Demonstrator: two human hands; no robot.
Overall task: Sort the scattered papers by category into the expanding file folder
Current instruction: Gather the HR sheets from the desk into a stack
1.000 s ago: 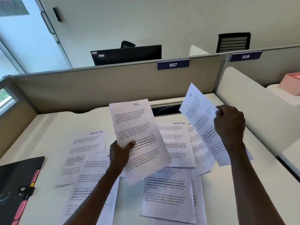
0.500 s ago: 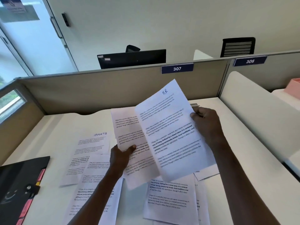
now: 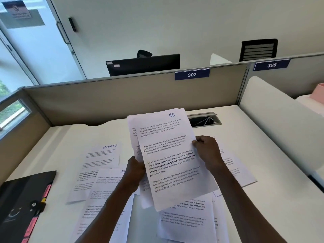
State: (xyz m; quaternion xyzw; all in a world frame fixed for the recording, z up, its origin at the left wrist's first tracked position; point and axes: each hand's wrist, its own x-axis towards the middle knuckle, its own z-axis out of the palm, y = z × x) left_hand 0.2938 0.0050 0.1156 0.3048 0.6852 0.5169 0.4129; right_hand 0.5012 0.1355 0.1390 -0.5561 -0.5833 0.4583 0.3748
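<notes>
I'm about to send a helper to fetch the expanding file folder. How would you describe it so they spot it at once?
Start at the white desk under the blue 307 sign and go to its near left corner. The expanding file folder lies flat there, beside the printed sheet headed SPORTS. It is the only black thing on the desk, with pink and yellow tabs along its right edge.

— What's on the desk itself?
— A cable slot cut near the back edge, wires showing inside.
— And behind it?
— A beige partition carrying a blue plate marked 307; a second plate, 306, sits further right.
— Beyond the partition?
— A black monitor, a black chair back, and a glass door at left.
</notes>
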